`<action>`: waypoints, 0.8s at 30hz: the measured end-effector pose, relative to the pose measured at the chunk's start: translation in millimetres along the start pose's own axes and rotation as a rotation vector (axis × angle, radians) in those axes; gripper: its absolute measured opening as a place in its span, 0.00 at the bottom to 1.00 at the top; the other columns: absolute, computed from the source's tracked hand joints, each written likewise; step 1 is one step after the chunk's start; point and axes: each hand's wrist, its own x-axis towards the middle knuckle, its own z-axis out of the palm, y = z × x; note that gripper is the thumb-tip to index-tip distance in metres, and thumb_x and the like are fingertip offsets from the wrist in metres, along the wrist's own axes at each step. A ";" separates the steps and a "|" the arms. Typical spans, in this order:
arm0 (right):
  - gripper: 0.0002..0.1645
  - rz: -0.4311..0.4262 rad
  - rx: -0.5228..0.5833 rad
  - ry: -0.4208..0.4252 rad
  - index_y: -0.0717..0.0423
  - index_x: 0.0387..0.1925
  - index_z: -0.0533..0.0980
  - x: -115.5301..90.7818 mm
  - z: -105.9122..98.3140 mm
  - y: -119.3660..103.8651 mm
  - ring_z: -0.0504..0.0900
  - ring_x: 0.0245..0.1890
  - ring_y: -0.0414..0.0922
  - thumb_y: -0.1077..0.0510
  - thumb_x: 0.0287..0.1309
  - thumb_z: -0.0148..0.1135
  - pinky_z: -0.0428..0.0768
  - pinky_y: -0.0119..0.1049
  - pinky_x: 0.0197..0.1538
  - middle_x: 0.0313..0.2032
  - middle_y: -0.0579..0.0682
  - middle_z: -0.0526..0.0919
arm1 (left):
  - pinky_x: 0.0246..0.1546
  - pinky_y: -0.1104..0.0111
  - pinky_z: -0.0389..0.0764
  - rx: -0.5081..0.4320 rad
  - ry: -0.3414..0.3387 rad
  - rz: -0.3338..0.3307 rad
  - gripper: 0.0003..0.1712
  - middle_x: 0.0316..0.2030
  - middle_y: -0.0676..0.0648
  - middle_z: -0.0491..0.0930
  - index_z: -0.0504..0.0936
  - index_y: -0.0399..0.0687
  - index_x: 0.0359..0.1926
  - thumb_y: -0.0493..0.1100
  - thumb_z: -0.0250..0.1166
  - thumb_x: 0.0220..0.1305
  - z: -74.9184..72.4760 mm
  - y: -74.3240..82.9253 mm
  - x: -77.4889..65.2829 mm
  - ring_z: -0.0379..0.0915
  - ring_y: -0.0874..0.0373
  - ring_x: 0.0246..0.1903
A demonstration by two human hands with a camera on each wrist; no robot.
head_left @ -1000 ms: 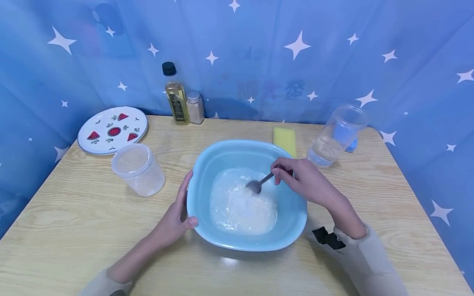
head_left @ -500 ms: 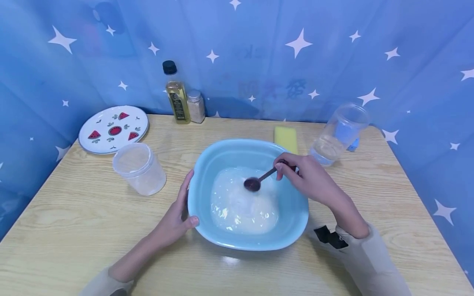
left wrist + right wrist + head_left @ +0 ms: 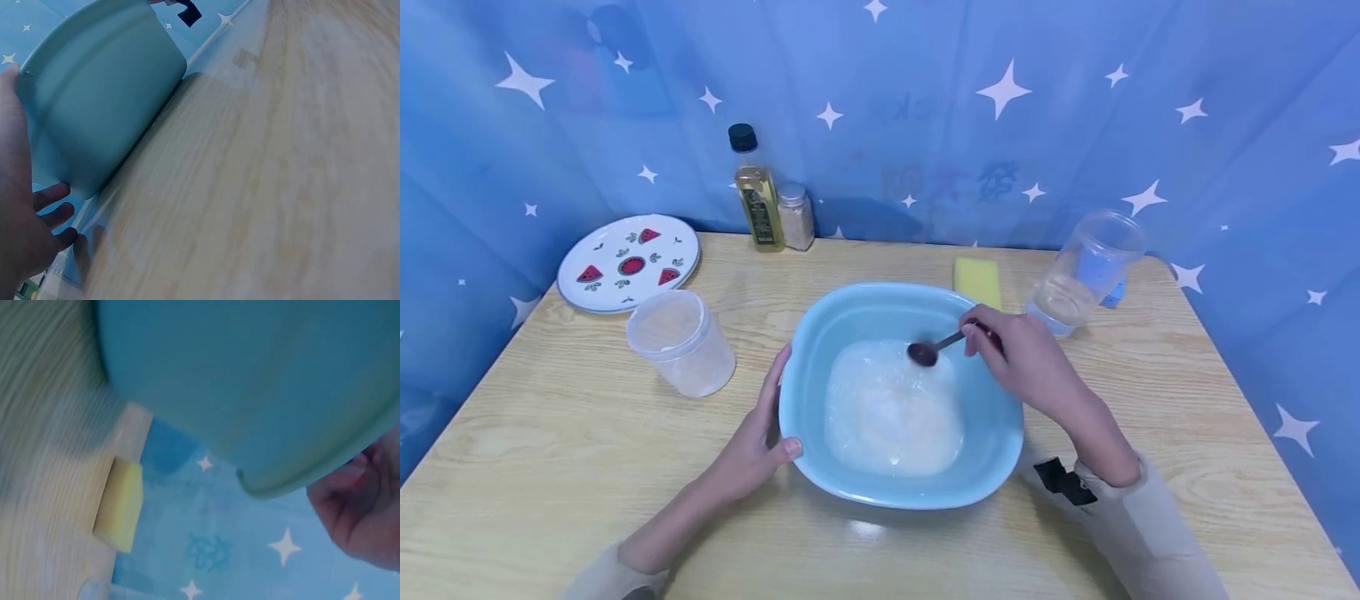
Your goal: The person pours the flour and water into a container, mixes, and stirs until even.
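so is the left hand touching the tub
Touching: the head view shows the left hand against the side of the tub, thumb at its rim.

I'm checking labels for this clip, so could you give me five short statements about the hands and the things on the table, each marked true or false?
1. The right hand holds a dark spoon. True.
2. The plate shows a watermelon pattern. True.
3. The left hand holds the plate. False: it touches the side of the blue basin.
4. The oil bottle has no cap. False: a black cap is on it.
5. The yellow sponge is inside the blue basin. False: it lies on the table.
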 end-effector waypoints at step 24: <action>0.09 -0.135 0.182 -0.239 0.51 0.30 0.78 -9.8 2.1 -27.4 0.62 0.14 0.32 0.62 0.63 0.53 0.64 0.28 0.18 0.16 0.35 0.69 | 0.49 0.60 0.74 0.042 0.001 0.000 0.55 0.72 0.51 0.41 0.33 0.59 0.73 0.59 0.61 0.59 0.4 -0.5 -0.3 0.62 0.43 0.59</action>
